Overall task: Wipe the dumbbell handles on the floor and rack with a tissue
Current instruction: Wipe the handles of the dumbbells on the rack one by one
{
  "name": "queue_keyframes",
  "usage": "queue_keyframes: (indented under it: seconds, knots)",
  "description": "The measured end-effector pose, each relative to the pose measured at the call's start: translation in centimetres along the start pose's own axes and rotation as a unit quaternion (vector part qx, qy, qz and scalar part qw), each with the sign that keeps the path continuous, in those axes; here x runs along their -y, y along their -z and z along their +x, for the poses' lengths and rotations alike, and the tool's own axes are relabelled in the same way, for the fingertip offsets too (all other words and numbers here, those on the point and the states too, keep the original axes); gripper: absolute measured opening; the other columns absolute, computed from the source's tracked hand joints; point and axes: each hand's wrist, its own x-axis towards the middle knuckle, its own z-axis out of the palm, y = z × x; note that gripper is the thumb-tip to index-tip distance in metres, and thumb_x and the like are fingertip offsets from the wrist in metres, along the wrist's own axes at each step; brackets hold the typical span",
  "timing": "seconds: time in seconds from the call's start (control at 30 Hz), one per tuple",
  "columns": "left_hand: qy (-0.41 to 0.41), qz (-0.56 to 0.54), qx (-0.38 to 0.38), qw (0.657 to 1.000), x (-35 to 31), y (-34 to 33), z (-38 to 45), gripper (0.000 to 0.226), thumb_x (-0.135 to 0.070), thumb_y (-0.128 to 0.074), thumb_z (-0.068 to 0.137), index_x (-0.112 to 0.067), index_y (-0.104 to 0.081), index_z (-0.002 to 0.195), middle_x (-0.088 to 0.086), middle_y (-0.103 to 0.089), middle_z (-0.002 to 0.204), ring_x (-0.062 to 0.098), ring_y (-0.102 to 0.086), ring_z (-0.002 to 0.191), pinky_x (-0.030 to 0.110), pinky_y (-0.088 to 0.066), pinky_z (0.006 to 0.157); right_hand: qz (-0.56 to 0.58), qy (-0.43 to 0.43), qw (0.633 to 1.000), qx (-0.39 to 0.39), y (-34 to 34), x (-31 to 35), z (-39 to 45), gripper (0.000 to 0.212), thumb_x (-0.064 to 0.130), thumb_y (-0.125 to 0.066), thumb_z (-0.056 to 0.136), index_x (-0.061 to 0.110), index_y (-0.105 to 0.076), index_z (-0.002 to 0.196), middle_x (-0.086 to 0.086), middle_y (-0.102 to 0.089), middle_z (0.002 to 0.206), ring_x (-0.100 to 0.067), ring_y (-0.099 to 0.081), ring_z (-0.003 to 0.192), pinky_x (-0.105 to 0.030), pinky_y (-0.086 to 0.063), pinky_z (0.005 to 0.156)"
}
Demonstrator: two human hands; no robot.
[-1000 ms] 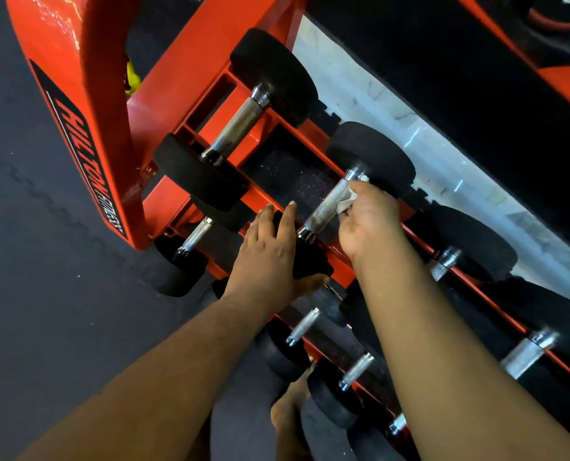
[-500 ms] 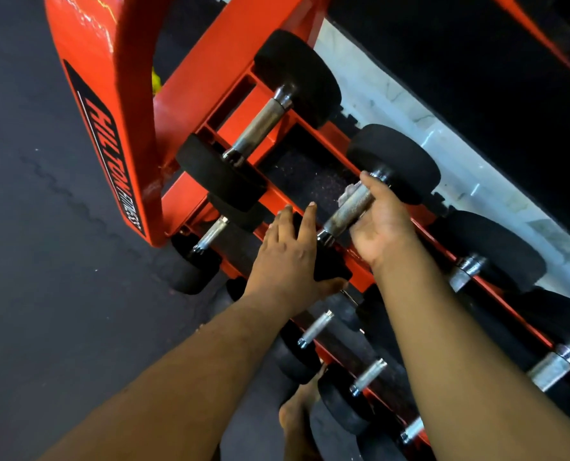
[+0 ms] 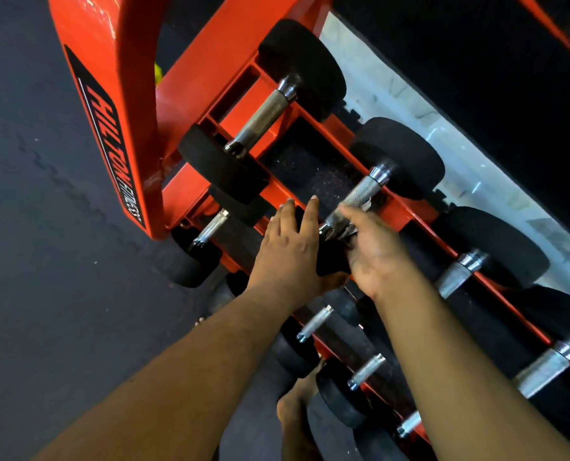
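An orange dumbbell rack [image 3: 134, 104] holds black-ended dumbbells on two tiers. On the upper tier, the second dumbbell's knurled steel handle [image 3: 360, 194] is being worked. My right hand [image 3: 373, 251] is palm up under the handle's near end, fingers curled round it, with a bit of white tissue [image 3: 347, 231] showing between fingers and steel. My left hand [image 3: 290, 247] rests with straight fingers on that dumbbell's near black end, which it mostly hides. Another upper-tier dumbbell [image 3: 263, 118] lies to the left.
More dumbbells [image 3: 456, 277] fill the upper tier to the right, and smaller ones [image 3: 313, 322] sit on the lower tier. A bare foot [image 3: 293, 407] stands on the dark rubber floor [image 3: 44, 261] by the rack. A pale tiled strip [image 3: 460, 154] runs behind the rack.
My right hand has slid down the handle from its far end to its near end and turned palm up. The left hand has stayed on the black end.
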Motion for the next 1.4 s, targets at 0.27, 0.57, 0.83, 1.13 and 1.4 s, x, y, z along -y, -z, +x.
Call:
queue_keyframes:
  seconds: [0.27, 0.57, 0.83, 1.13, 1.4]
  knots:
    - [-0.006, -0.01, -0.003, 1.0, 0.1, 0.1, 0.0, 0.13, -0.069, -0.075, 0.073, -0.026, 0.012, 0.159, 0.019, 0.002, 0.167, 0.034, -0.001, 0.155, 0.044, -0.009, 0.124, 0.09, 0.059, 0.994, -0.023, 0.5, 3.1, 3.4, 0.02, 0.028, -0.06, 0.099, 0.01, -0.065, 0.107, -0.006, -0.071, 0.092, -0.019, -0.068, 0.091, -0.033, -0.057, 0.081]
    - [-0.019, -0.018, -0.011, 1.0, 0.3, 0.1, -0.1, 0.13, -0.066, -0.077, 0.073, -0.023, 0.011, 0.16, 0.019, 0.001, 0.166, 0.032, 0.0, 0.155, 0.042, -0.007, 0.124, -0.269, 0.169, 0.941, -0.119, 2.1, -3.3, 0.9, 0.016, 0.014, -0.057, 0.1, 0.01, -0.07, 0.09, 0.0, -0.074, 0.084, -0.009, -0.066, 0.078, -0.024, -0.053, 0.069]
    - [-0.046, -0.018, -0.023, 0.999, 0.5, 0.5, -0.3, 0.128, -0.069, -0.073, 0.074, -0.023, 0.008, 0.161, 0.019, 0.002, 0.166, 0.033, 0.001, 0.155, 0.043, -0.005, 0.124, -0.57, 0.561, 0.593, -0.093, 1.5, 1.7, -0.4, 0.038, 0.002, -0.055, 0.098, 0.008, -0.061, 0.135, 0.0, -0.061, 0.133, -0.012, -0.055, 0.127, -0.02, -0.042, 0.107]
    - [-0.055, -0.023, -0.024, 0.998, 1.0, 0.0, -0.3, 0.124, -0.067, -0.072, 0.077, -0.022, 0.009, 0.161, 0.016, 0.005, 0.167, 0.028, 0.009, 0.155, 0.04, 0.001, 0.124, -0.812, 0.451, 0.367, 0.056, 4.3, -0.3, 1.5, 0.053, 0.007, -0.047, 0.083, 0.008, -0.061, 0.134, -0.013, -0.058, 0.142, -0.034, -0.046, 0.14, -0.052, -0.036, 0.114]
    - [-0.123, 0.082, -0.055, 0.987, 4.9, 2.9, -0.8, 0.109, -0.075, -0.063, 0.074, -0.027, -0.014, 0.159, 0.012, -0.007, 0.169, 0.027, 0.004, 0.156, 0.051, -0.005, 0.126, -0.735, 0.497, 0.454, 0.079, 6.5, 1.7, -0.9, 0.047, 0.007, -0.046, 0.093, 0.016, -0.063, 0.135, -0.003, -0.06, 0.141, -0.022, -0.054, 0.134, -0.044, -0.052, 0.102]
